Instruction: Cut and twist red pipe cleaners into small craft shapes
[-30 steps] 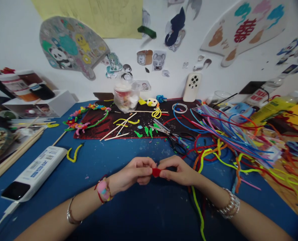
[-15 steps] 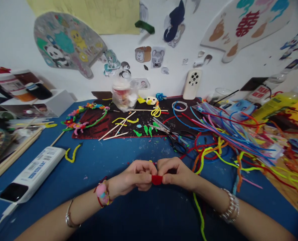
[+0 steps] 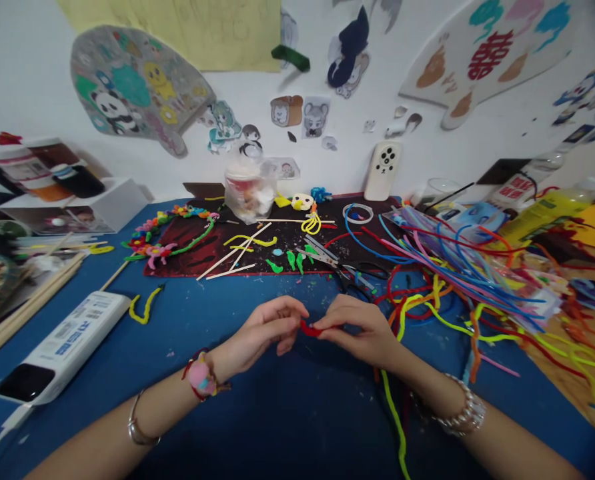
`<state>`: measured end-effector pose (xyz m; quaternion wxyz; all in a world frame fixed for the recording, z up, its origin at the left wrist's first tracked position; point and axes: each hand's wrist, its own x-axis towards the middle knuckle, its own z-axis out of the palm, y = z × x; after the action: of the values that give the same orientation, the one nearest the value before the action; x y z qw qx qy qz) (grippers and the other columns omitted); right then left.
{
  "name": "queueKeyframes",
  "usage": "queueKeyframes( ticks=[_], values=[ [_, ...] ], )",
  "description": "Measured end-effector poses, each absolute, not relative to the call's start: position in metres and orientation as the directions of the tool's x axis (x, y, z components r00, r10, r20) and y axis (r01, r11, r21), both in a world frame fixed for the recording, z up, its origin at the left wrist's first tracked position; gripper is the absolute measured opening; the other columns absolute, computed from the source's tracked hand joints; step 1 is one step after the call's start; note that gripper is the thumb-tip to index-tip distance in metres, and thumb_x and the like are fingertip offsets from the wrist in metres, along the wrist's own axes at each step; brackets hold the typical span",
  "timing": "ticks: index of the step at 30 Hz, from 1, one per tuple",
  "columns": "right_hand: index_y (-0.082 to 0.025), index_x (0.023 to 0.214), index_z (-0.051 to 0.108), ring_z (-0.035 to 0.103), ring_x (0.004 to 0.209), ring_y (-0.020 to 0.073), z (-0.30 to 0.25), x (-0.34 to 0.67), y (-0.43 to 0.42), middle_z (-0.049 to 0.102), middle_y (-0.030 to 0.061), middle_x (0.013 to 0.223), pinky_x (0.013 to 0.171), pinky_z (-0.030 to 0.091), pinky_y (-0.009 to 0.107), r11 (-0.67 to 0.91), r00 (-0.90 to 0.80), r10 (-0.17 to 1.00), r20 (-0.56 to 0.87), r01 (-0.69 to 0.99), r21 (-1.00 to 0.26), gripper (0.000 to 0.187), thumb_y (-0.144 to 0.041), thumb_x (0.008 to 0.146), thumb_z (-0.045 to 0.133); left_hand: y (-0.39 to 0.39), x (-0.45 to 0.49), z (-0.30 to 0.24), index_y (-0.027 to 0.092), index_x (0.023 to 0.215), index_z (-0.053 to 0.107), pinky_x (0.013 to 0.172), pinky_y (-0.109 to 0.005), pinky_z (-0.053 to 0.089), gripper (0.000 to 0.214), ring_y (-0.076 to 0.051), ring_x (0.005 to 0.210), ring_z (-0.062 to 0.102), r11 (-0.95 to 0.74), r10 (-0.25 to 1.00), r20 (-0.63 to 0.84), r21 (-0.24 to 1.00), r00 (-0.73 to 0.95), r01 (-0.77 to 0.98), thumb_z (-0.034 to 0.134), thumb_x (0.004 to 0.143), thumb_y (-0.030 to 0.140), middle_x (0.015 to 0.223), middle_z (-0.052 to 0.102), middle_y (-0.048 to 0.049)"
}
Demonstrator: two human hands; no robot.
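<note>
Short curved strip of fuzzy red material [image 3: 309, 329] is up between the hands over the blue bench [image 3: 202, 300]. Right hand [image 3: 361, 327] has it pinched; left hand [image 3: 270, 330] is loosely curled at the other end, can't tell if it's gripping. Black-handled metal scissors [image 3: 338, 267] lie just beyond.

From the picture's centre, we can read one sign at two o'clock: the red double-happiness character 囍 [image 3: 490, 55] on the white, paddle-shaped fan [image 3: 470, 88]. At eight o'clock, the blue characters [image 3: 74, 335] on the oblong white plastic device with a glossy black end [image 3: 95, 308] are too blurred for us, as is the red-and-white label [image 3: 521, 187] on the clear plastic bottle [image 3: 551, 161] near three.
</note>
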<state>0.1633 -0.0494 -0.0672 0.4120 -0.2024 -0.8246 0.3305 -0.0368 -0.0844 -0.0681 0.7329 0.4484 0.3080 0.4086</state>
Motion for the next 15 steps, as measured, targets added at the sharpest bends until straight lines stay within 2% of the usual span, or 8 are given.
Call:
queueKeyframes(
  ticks=[4, 9, 12, 15],
  values=[
    [-0.019, 0.091, 0.065, 0.058, 0.07, 0.0132, -0.072, 0.162, -0.049, 0.067, 0.0044, 0.076, 0.066, 0.046, 0.027, 0.816, -0.61, 0.496, 0.618, 0.086, -0.571, 0.013, -0.017, 0.079, 0.062, -0.085, -0.035, -0.072, 0.014, 0.09, 0.054, 0.048, -0.02, 0.036, 0.016, -0.005, 0.05, 0.045, 0.13, 0.879, -0.003, 0.963, 0.477, -0.234, 0.058, 0.079, 0.025, 0.073, 0.051, 0.0008],
    [-0.019, 0.096, 0.061, 0.058, 0.075, 0.0141, -0.079, 0.163, -0.048, 0.067, 0.0046, 0.08, 0.07, 0.048, 0.027, 0.873, -0.647, 0.442, 0.622, 0.15, -0.465, 0.016, -0.016, 0.081, 0.057, -0.085, -0.036, -0.069, 0.014, 0.088, 0.052, 0.051, -0.021, 0.039, 0.017, -0.007, 0.051, 0.048, 0.087, 0.884, 0.009, 0.979, 0.467, -0.184, 0.057, 0.08, 0.027, 0.064, 0.05, 0.0028],
    [-0.019, 0.097, 0.061, 0.057, 0.076, 0.0142, -0.08, 0.164, -0.049, 0.065, 0.0052, 0.08, 0.068, 0.049, 0.026, 0.874, -0.656, 0.442, 0.611, 0.164, -0.457, 0.016, -0.018, 0.082, 0.056, -0.084, -0.036, -0.067, 0.013, 0.088, 0.051, 0.05, -0.02, 0.039, 0.019, -0.007, 0.052, 0.047, 0.076, 0.882, 0.011, 0.983, 0.471, -0.165, 0.055, 0.081, 0.03, 0.064, 0.05, 0.0026],
    [-0.018, 0.097, 0.062, 0.057, 0.078, 0.0143, -0.075, 0.163, -0.051, 0.065, 0.0054, 0.081, 0.07, 0.048, 0.026, 0.846, -0.697, 0.452, 0.557, 0.137, -0.514, 0.016, -0.022, 0.082, 0.057, -0.083, -0.037, -0.067, 0.013, 0.086, 0.051, 0.049, -0.019, 0.038, 0.02, -0.007, 0.051, 0.046, 0.096, 0.879, -0.016, 0.985, 0.477, -0.144, 0.055, 0.081, 0.032, 0.064, 0.049, 0.0026]
  ],
)
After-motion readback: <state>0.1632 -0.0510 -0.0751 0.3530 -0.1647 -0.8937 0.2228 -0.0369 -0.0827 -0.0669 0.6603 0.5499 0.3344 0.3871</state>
